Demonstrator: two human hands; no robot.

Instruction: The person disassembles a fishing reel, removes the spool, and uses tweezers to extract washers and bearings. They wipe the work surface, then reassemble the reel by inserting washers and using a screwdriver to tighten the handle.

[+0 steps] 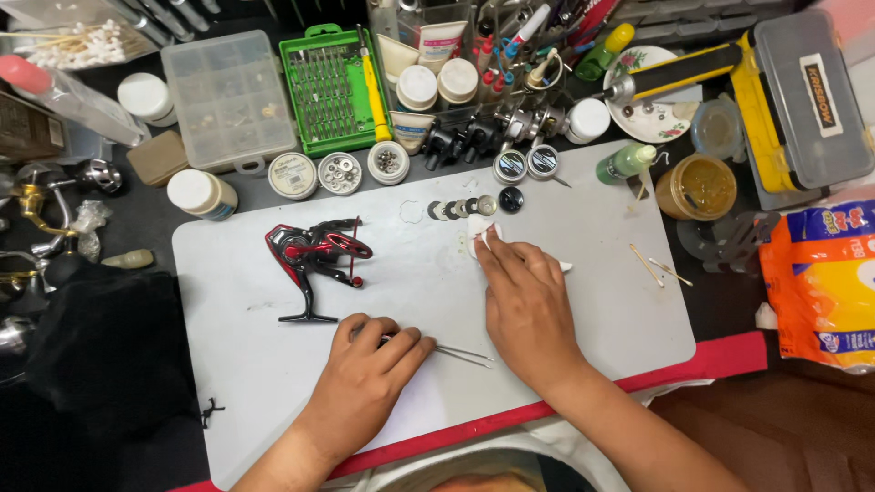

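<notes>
Tweezers (460, 353) under left hand (369, 369), white wipe (480, 239) under right fingertips (492, 251)

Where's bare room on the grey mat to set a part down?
Free: the mat right of the right hand, short of the swab sticks; and the near-left corner, below the red reel, left of the left hand. Crowded: the far edge, with the washer row and small tins.

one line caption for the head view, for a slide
Left hand holds tweezers; right hand presses white tissue beside a red-black fishing reel.
</notes>
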